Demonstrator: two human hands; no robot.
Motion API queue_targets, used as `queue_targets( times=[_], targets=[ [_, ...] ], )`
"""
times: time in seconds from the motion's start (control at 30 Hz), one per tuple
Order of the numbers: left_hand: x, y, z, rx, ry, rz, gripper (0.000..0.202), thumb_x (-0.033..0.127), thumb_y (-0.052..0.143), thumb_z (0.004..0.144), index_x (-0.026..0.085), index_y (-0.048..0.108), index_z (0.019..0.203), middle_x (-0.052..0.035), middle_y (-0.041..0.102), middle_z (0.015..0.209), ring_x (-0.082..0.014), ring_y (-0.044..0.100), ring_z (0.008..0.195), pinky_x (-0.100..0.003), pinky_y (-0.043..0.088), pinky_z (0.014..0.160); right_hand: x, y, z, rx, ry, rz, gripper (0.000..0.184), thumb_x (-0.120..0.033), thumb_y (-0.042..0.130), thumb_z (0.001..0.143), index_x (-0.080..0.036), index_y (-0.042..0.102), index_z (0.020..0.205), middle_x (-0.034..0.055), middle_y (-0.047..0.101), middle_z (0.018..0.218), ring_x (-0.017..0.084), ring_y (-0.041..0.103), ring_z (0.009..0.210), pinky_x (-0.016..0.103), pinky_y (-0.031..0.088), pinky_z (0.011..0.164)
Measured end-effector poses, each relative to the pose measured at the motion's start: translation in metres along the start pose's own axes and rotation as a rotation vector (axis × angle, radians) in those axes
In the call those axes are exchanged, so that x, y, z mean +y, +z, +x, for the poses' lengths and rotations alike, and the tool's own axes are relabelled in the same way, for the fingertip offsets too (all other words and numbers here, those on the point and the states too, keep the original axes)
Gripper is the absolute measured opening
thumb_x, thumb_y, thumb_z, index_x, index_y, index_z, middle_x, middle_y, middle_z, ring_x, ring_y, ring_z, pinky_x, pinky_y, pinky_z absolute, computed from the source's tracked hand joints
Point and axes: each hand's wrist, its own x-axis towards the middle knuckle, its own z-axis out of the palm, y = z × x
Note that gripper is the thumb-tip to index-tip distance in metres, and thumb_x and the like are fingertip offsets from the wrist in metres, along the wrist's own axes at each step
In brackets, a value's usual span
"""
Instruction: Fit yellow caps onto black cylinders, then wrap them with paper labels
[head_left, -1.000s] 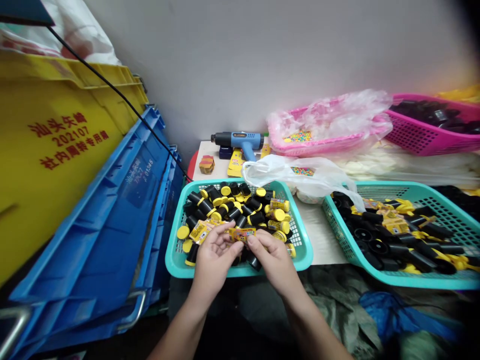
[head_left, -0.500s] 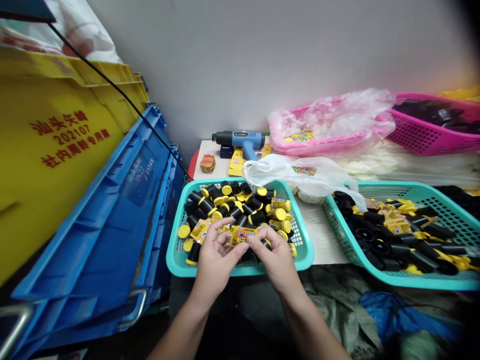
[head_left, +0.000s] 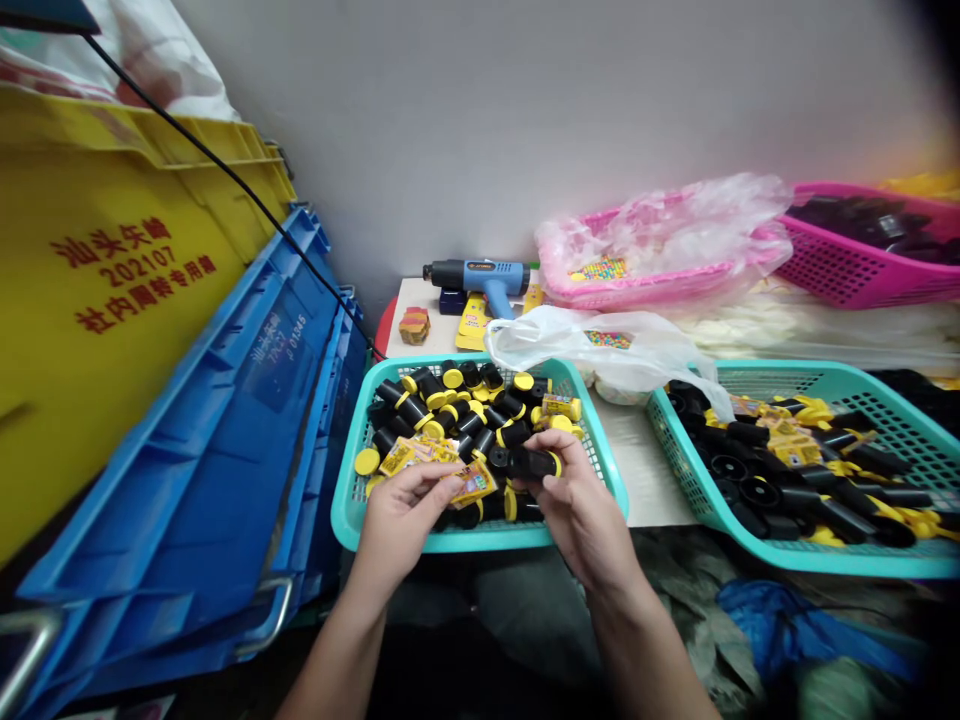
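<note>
My left hand (head_left: 405, 505) pinches a yellow printed label (head_left: 474, 482) between thumb and fingers. My right hand (head_left: 581, 500) is closed around a black plastic bottle (head_left: 531, 463) with a yellow cap, lying on its side in my grip. The label's edge is close to the bottle's left end. Both hands are over the near side of a turquoise basket (head_left: 611, 480). In it lie many loose black bottles with yellow caps, and a few at the right carry the yellow print. More yellow labels (head_left: 412, 452) rest on the bottles just beyond my left hand.
A second turquoise basket (head_left: 795, 558) holds black and yellow parts on the right. Behind stand a blue heat gun (head_left: 487, 278), a white plastic bag (head_left: 600, 335), and pink baskets (head_left: 847, 270). Blue crates (head_left: 217, 450) and a yellow crate (head_left: 112, 220) border the left; a black cable (head_left: 225, 180) hangs there.
My hands have moved apart. The label, earlier between both hands, is now in my left hand only, and my right hand has taken hold of a black bottle.
</note>
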Motion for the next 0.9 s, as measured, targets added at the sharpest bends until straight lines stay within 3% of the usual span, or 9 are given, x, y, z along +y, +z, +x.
queue_targets(
  times=[0.13, 0.33, 0.53, 0.7, 0.8, 0.9],
  targets=[
    [-0.008, -0.007, 0.002, -0.01, 0.018, 0.043, 0.025, 0.039, 0.077, 0.068, 0.019, 0.079, 0.083, -0.0066, 0.078, 0.085, -0.0233, 0.074, 0.08, -0.031, 0.061, 0.076, -0.011, -0.008, 0.005, -0.07, 0.089, 0.002, 0.033, -0.034, 0.073, 0.074, -0.025, 0.062, 0.103, 0.0041, 0.064, 0.102, 0.019, 0.061, 0.094, 0.029, 0.052, 0.077],
    [-0.007, -0.009, 0.001, -0.039, 0.067, 0.061, 0.028, 0.047, 0.073, 0.073, 0.022, 0.079, 0.085, -0.0061, 0.078, 0.087, -0.0223, 0.074, 0.082, -0.029, 0.06, 0.077, -0.007, -0.018, 0.006, -0.209, 0.086, -0.28, 0.028, -0.037, 0.074, 0.076, -0.024, 0.071, 0.1, 0.0035, 0.068, 0.096, 0.016, 0.062, 0.084, 0.025, 0.049, 0.072],
    [0.002, -0.006, 0.001, -0.121, 0.05, 0.049, 0.019, 0.037, 0.075, 0.073, 0.024, 0.078, 0.086, -0.004, 0.078, 0.086, -0.0186, 0.074, 0.073, -0.024, 0.06, 0.066, -0.005, -0.014, 0.004, -0.21, -0.03, -0.435, 0.029, -0.033, 0.075, 0.075, -0.026, 0.072, 0.103, 0.0045, 0.065, 0.1, 0.015, 0.061, 0.079, 0.027, 0.051, 0.07],
    [0.008, -0.002, -0.003, -0.207, 0.066, -0.068, 0.021, 0.02, 0.082, 0.062, 0.024, 0.078, 0.082, -0.0025, 0.078, 0.083, -0.0177, 0.073, 0.076, -0.022, 0.059, 0.069, 0.005, -0.004, -0.001, -0.289, -0.172, -0.444, 0.031, -0.038, 0.077, 0.073, -0.027, 0.072, 0.102, 0.0076, 0.064, 0.11, 0.023, 0.058, 0.104, 0.034, 0.049, 0.086],
    [0.01, 0.0, -0.006, -0.21, 0.096, -0.113, 0.024, 0.013, 0.084, 0.056, 0.021, 0.077, 0.077, -0.0034, 0.078, 0.084, -0.0192, 0.072, 0.085, -0.025, 0.057, 0.08, 0.011, 0.001, -0.003, -0.342, -0.027, -0.245, 0.04, -0.046, 0.068, 0.08, -0.03, 0.065, 0.117, 0.0073, 0.059, 0.121, 0.022, 0.056, 0.109, 0.035, 0.047, 0.089],
    [0.008, 0.001, -0.009, -0.238, 0.055, -0.149, 0.022, 0.015, 0.084, 0.058, 0.02, 0.077, 0.078, -0.0041, 0.077, 0.083, -0.0191, 0.071, 0.083, -0.026, 0.057, 0.077, 0.017, 0.006, -0.002, -0.37, 0.205, -0.027, 0.046, -0.051, 0.066, 0.08, -0.027, 0.06, 0.12, 0.007, 0.061, 0.117, 0.021, 0.058, 0.104, 0.035, 0.047, 0.087]
  ],
)
